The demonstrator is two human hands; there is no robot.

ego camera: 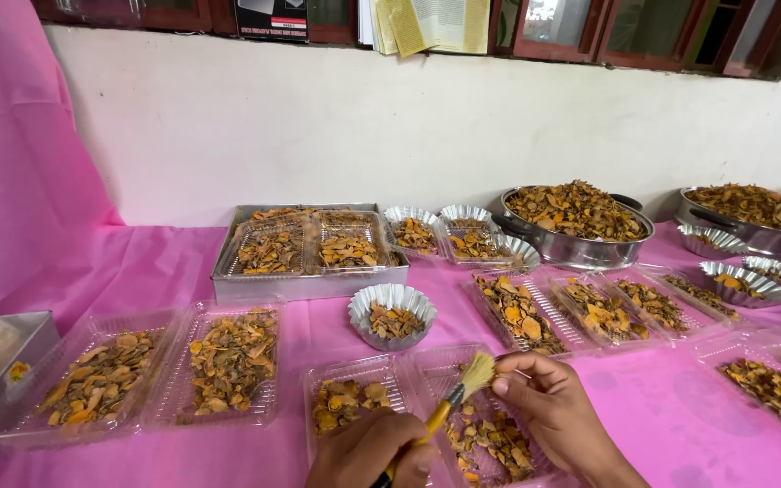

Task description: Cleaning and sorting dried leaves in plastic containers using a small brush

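1. Head view shows our left hand (368, 452) clenched around the yellow handle of a small brush (456, 390), at the near edge of the desk (164, 262).
2. Our right hand (544, 407) pinches the pale bristle tip between its fingers, right above a clear plastic tray (490, 434) of dried orange-brown slices that sits at the near edge, between both hands.
3. Judging from what lies about, a good deal of portioning looks done: nearly every container we see already holds slices.
4. What is left is hard to judge; two big steel pans (576, 226) at the far right are heaped full, so plenty of loose slices remain there.
5. Clear trays, as far as we can count: two at the near left, two in front of us, about four in a row right of centre, one or two at the right edge, and several inside a shallow metal box (300, 285) near the far edge.
6. Fluted foil cups (392, 314): one mid-desk, about three beside the metal box, and roughly three more at the right.
7. One brush is in view.
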